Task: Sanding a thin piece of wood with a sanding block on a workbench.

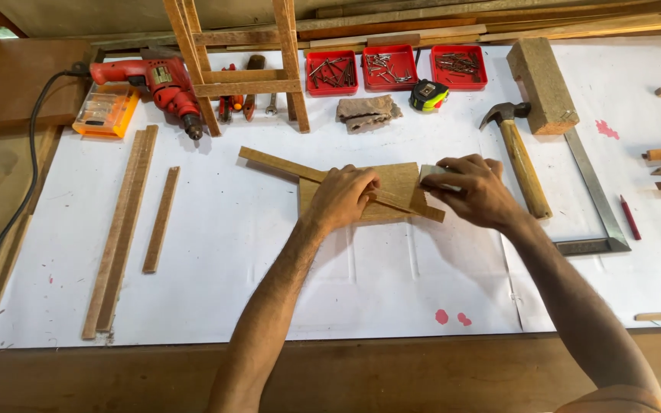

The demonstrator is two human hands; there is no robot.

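Wood on white: a flat wooden board lies mid-bench on the white sheet, with a thin wooden strip laid slantwise across it, running from ten o'clock down to four o'clock. The left hand sits palm-down on the board's nine o'clock side, fingers curled and pressing the strip against the board. The right hand comes in at three o'clock, fingers pinched round a small pale block that rests at the board's upper right corner, just above the strip's lower end. Just beyond the right hand, at three o'clock, lies a hammer, then a steel square. Up at twelve o'clock, three red trays of nails; at ten, a red drill.
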